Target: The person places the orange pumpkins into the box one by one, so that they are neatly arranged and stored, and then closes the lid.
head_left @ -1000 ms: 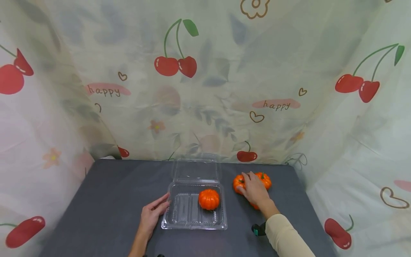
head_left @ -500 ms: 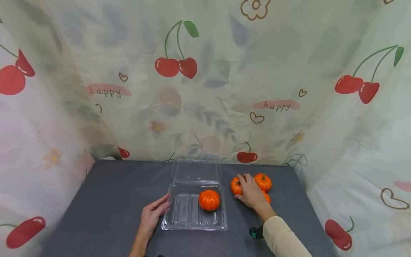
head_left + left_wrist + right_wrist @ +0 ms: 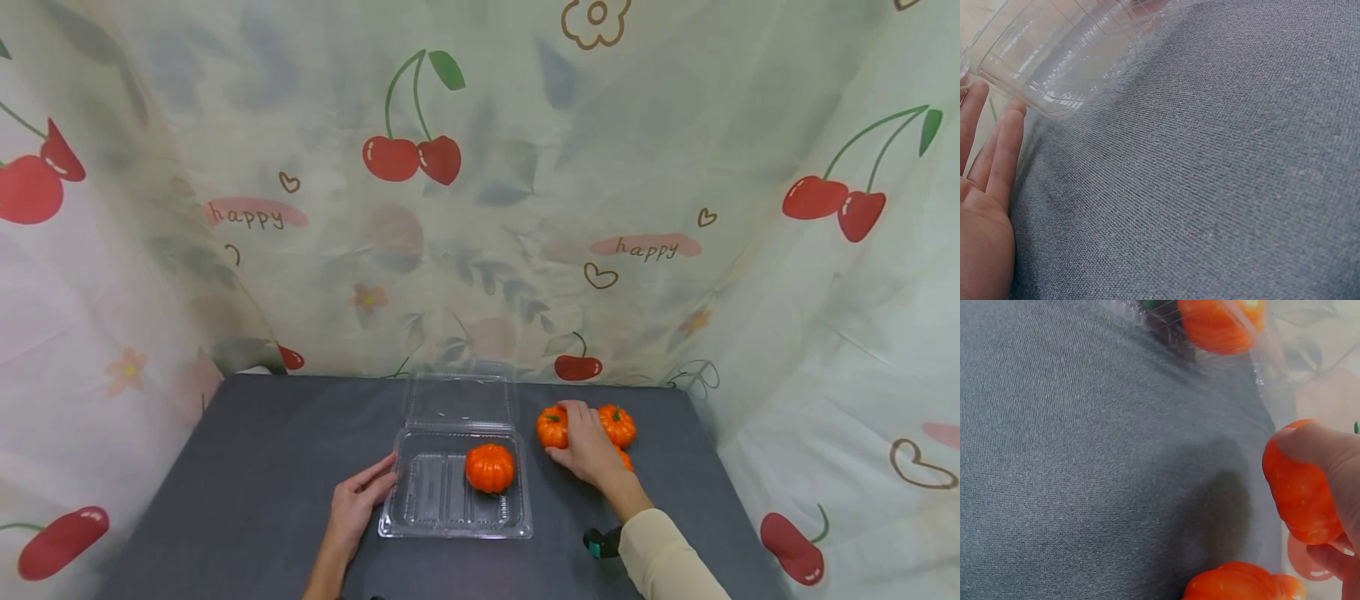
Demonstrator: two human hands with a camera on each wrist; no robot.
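A small orange pumpkin point(image 3: 552, 427) with a green stem is in my right hand point(image 3: 596, 454); the right wrist view shows the thumb across this pumpkin point(image 3: 1302, 494) and a shadow on the cloth below. Two more pumpkins stand close by, one at the back point(image 3: 618, 425) and one partly hidden behind the hand point(image 3: 625, 458). My left hand point(image 3: 354, 510) touches the left side of a clear plastic clamshell container point(image 3: 387, 527) with fairly straight fingers point(image 3: 1007, 153). Inside, on the right half of the container, sits another pumpkin point(image 3: 490, 468).
The clamshell's clear lid point(image 3: 460, 400) lies flipped back behind its base. A dark grey cloth point(image 3: 262, 467) covers the table. Cherry-printed curtains point(image 3: 480, 208) enclose the back and both sides, close to the table's far edge.
My right hand has drawn a pumpkin slightly left, away from the two beside it, which show more now. The left hand and the container stay in place.
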